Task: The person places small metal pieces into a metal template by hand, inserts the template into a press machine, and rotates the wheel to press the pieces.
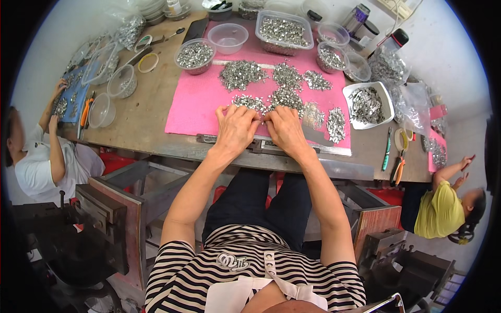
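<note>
Head view: left hand (236, 128) and right hand (284, 129) lie palm-down, fingertips pinching small metal clips (261, 107) at the pink mat's (195, 101) near edge, sorted piles spread beyond.

Head-worn fisheye view, steeply downward and close over the wooden workbench (151, 112) (edges bent, corners black).
</note>
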A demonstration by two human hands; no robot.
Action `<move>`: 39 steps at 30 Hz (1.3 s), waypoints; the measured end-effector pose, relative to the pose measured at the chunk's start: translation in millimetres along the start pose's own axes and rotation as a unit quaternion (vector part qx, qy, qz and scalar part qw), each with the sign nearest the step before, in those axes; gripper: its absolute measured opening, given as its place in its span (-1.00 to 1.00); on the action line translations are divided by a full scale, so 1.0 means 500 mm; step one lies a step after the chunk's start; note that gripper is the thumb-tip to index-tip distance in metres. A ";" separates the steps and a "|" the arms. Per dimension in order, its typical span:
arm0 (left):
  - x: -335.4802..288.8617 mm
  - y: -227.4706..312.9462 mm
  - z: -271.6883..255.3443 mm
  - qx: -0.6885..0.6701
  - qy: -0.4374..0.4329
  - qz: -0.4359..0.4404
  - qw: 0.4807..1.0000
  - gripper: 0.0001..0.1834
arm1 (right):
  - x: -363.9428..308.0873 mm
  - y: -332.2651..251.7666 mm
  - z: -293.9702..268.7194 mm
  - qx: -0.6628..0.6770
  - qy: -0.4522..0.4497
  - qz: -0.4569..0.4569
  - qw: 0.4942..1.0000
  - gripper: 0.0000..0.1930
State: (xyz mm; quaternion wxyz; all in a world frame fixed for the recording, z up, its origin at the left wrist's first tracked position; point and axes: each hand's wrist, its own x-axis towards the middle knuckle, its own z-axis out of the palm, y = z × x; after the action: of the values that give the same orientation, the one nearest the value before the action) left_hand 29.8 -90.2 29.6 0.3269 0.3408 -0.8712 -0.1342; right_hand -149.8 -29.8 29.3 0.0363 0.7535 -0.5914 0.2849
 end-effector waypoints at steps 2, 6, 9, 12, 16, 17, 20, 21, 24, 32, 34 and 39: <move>0.003 -0.002 -0.002 -0.008 -0.009 0.001 1.000 -0.91 | -0.002 -0.003 -0.019 0.002 -0.024 0.000 1.000 -0.91; 0.007 -0.003 0.010 0.004 -0.005 0.026 1.000 -0.92 | -0.016 0.009 -0.037 0.006 -0.026 0.013 1.000 -0.93; 0.008 -0.003 0.015 0.004 -0.011 0.043 0.999 -0.92 | -0.021 0.012 -0.040 0.017 -0.006 0.035 0.999 -0.93; 0.006 -0.005 0.016 0.014 -0.012 0.046 0.999 -0.91 | -0.022 0.007 -0.039 0.017 -0.006 0.033 0.999 -0.92; 0.009 -0.005 0.013 0.014 -0.032 0.033 0.999 -0.90 | -0.012 -0.015 -0.027 0.024 0.007 0.037 0.999 -0.93; 0.010 -0.005 0.011 0.016 -0.040 0.034 0.999 -0.90 | -0.009 -0.021 -0.025 0.026 0.009 0.043 0.999 -0.93; 0.013 -0.005 0.005 0.008 -0.058 0.023 0.998 -0.90 | -0.006 -0.020 -0.006 0.006 0.012 0.051 0.999 -0.92; 0.015 -0.003 0.004 0.007 -0.059 0.024 0.998 -0.90 | -0.006 -0.018 -0.004 0.005 0.012 0.053 0.999 -0.92; 0.014 0.002 -0.001 0.020 -0.062 0.024 0.998 -0.89 | -0.007 -0.020 -0.009 -0.034 0.013 0.042 0.998 -0.91; -0.040 0.024 -0.031 -0.121 -0.054 0.092 0.987 -0.88 | -0.082 -0.046 -0.064 0.181 -0.004 0.089 0.979 -0.89; -0.046 0.027 -0.024 -0.119 -0.059 0.091 0.987 -0.87 | -0.089 -0.050 -0.061 0.164 0.009 0.071 0.984 -0.87; -0.048 0.032 -0.017 -0.111 -0.051 0.101 0.987 -0.88 | -0.097 -0.054 -0.047 0.110 0.045 0.027 0.993 -0.83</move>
State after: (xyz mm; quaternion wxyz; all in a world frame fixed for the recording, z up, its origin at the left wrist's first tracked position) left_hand 40.6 -62.4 31.6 0.3296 0.2053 -0.8965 -0.2132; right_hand -140.7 29.8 33.5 -0.0274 0.7230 -0.5744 0.3829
